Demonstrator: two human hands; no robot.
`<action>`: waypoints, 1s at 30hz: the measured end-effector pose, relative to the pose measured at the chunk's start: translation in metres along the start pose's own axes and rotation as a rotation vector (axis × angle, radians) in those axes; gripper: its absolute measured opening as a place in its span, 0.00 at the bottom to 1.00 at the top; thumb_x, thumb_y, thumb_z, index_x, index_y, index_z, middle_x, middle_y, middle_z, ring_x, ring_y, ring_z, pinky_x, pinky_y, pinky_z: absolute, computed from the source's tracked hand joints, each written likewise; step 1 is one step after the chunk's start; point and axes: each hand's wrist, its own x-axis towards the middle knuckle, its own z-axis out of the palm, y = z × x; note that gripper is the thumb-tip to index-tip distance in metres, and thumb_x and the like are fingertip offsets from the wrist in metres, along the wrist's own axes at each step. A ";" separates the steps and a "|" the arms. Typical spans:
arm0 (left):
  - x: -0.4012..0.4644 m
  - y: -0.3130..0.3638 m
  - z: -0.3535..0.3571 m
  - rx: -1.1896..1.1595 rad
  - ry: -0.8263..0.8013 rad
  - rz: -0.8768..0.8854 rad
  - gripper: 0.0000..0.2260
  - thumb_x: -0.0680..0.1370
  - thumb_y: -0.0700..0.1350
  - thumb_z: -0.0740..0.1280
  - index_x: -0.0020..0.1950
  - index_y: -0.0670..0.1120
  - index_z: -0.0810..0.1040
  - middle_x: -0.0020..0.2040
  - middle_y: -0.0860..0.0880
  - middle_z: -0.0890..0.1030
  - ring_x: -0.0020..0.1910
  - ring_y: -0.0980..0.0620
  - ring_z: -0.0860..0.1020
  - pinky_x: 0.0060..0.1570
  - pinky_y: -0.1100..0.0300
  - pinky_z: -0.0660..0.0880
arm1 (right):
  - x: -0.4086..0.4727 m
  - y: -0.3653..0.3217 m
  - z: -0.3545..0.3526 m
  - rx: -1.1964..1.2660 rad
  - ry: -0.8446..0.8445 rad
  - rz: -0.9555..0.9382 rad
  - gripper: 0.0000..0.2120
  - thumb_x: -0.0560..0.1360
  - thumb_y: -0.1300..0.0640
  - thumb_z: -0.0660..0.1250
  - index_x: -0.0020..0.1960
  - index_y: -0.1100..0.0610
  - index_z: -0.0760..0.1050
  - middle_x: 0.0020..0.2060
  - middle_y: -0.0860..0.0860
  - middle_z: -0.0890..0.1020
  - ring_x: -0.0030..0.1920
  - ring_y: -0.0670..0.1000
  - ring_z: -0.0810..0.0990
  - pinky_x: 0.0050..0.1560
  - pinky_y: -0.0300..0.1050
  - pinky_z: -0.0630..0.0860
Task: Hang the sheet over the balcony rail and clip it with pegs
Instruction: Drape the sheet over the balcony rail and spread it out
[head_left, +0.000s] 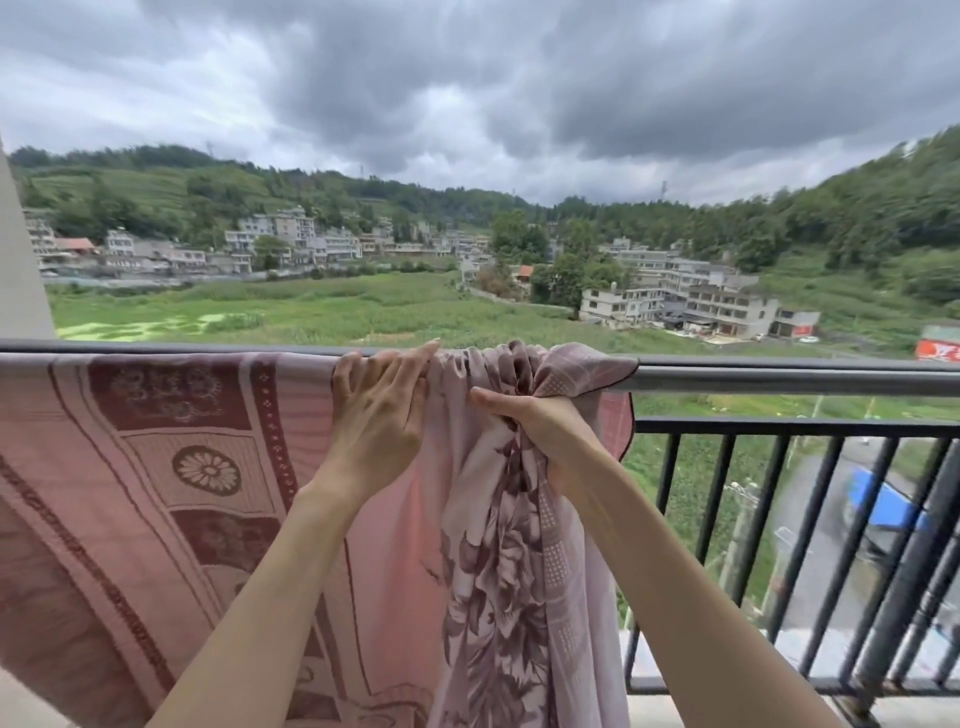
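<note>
Pink floral cotton sheet (218, 467), bunched over the grey metal balcony rail (779, 376) just above our right grip (540, 421) clutching its folds, left hand (379, 400) flat alongside, could slide overboard, since we see no pegs.

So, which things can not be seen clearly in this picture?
Head view only:
- Pegs: none visible.
- Pink patterned sheet: its lower part is cut off by the frame's bottom edge.
- Grey metal balcony rail: covered by the sheet on the left.
- Right hand: fingertips buried in bunched cloth.
</note>
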 end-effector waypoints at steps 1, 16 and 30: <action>0.000 -0.001 0.000 0.024 0.011 0.013 0.20 0.78 0.51 0.46 0.69 0.52 0.65 0.60 0.52 0.75 0.63 0.55 0.65 0.66 0.56 0.46 | 0.000 -0.001 -0.003 -0.001 0.007 0.019 0.03 0.69 0.58 0.74 0.41 0.55 0.80 0.29 0.45 0.81 0.26 0.39 0.80 0.26 0.29 0.74; 0.002 0.004 0.003 0.209 0.012 0.019 0.20 0.78 0.56 0.48 0.63 0.52 0.71 0.58 0.51 0.77 0.59 0.49 0.70 0.63 0.49 0.55 | -0.016 -0.007 -0.120 0.446 0.223 0.019 0.09 0.76 0.60 0.61 0.42 0.62 0.78 0.27 0.54 0.83 0.28 0.51 0.82 0.34 0.43 0.81; 0.029 0.130 0.064 0.065 -0.099 0.076 0.27 0.77 0.59 0.41 0.71 0.51 0.63 0.67 0.52 0.70 0.68 0.52 0.65 0.69 0.48 0.41 | -0.009 0.010 -0.148 0.338 0.137 -0.016 0.27 0.57 0.49 0.78 0.53 0.61 0.81 0.49 0.60 0.84 0.49 0.58 0.83 0.58 0.54 0.77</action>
